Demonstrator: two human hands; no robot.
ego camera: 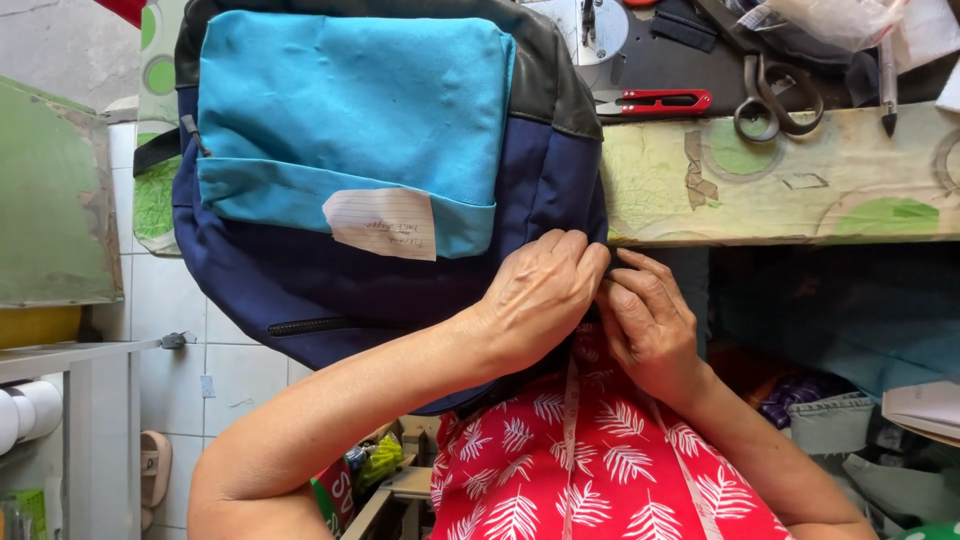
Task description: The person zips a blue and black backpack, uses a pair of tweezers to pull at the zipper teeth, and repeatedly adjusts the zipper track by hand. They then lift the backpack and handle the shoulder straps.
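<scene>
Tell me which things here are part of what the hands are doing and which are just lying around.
In hand:
- backpack, navy and light blue
- left hand and right hand, both pinching its lower edge

Lying about:
- red thread snips
- dark scissors
- pen
- paper rolls

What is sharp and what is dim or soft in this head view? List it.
Head view: even daylight, no glare; the backpack, left hand and right hand are sharp; the paper label is lit, its writing too small to read; the scissors at the top edge are clear; the shelf of cloth under the table lies in shadow.
</scene>
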